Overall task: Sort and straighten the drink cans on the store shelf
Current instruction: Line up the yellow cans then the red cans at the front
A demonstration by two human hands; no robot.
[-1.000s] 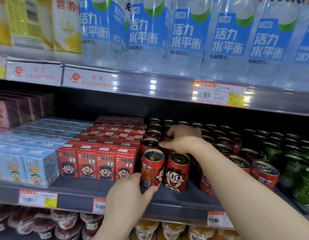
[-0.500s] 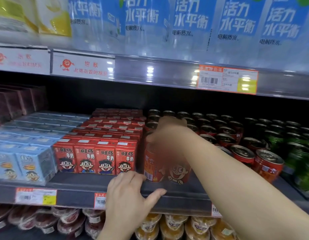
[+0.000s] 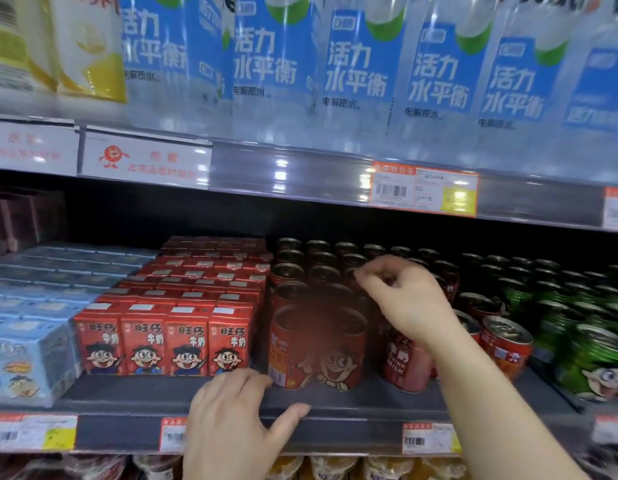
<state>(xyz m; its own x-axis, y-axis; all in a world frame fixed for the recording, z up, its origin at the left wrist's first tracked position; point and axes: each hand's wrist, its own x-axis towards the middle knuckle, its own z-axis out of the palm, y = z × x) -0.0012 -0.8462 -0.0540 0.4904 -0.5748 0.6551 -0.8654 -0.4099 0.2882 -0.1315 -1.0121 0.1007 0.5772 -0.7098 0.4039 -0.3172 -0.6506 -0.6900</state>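
Where the right hand [image 3: 404,299] hovers, fingers curled loosely together, holding nothing: above red cans [image 3: 316,344], upright at shelf [image 3: 352,407] front. Left hand [image 3: 238,420]: fingers spread, resting on shelf edge, just below front cans. Red cartons [image 3: 165,341] left; green cans [image 3: 591,348] right.

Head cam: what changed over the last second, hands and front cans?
The right hand lifted off the top of the front red cans and now hovers above the rows behind, fingers curled, holding nothing visible. The left hand slid down from the front can's side to the shelf edge. The two front cans look closer together, though blurred. Red cartons and green cans stayed put.
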